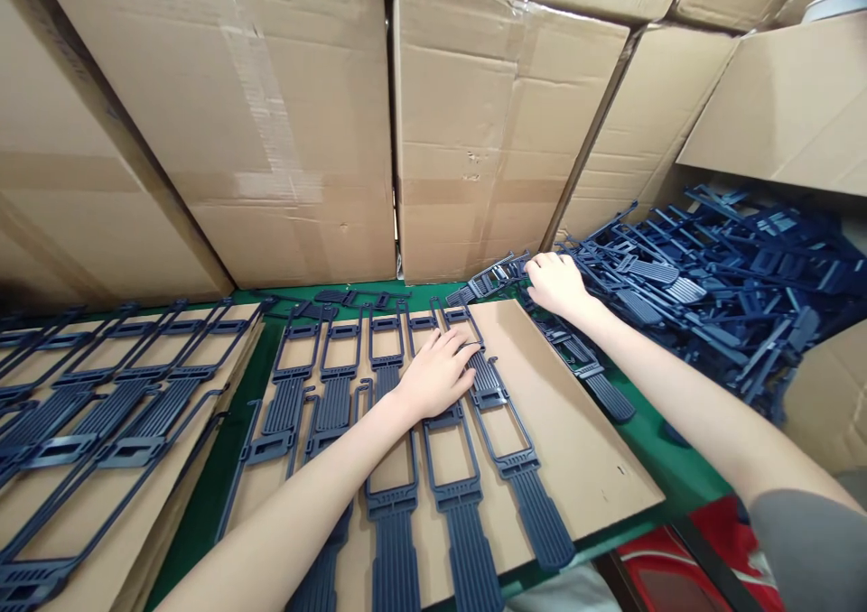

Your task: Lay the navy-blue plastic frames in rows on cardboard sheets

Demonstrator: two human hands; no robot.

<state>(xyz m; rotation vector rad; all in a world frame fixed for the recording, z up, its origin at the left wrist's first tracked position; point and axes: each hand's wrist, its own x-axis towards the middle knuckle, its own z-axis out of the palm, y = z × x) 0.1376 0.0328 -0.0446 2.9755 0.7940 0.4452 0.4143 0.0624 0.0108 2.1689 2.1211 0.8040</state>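
Dark blue plastic frames with ribbed paddle ends (542,517) lie side by side in rows on a cardboard sheet (582,431). My left hand (439,373) rests over the upper part of these frames, its fingers spread and slightly bent. At the far right corner of the sheet, my right hand (554,282) reaches to a loose dark part (498,278), its fingers curled at the part's end. Another loose frame (596,382) lies below my right forearm, beside the sheet's right edge.
A big heap of blue parts (704,269) spills from an open carton at the right. Tall cardboard boxes (501,134) stand behind the green table (237,431). More frames (149,404) cover a second cardboard stack at the left. A red item (711,549) lies low at the right.
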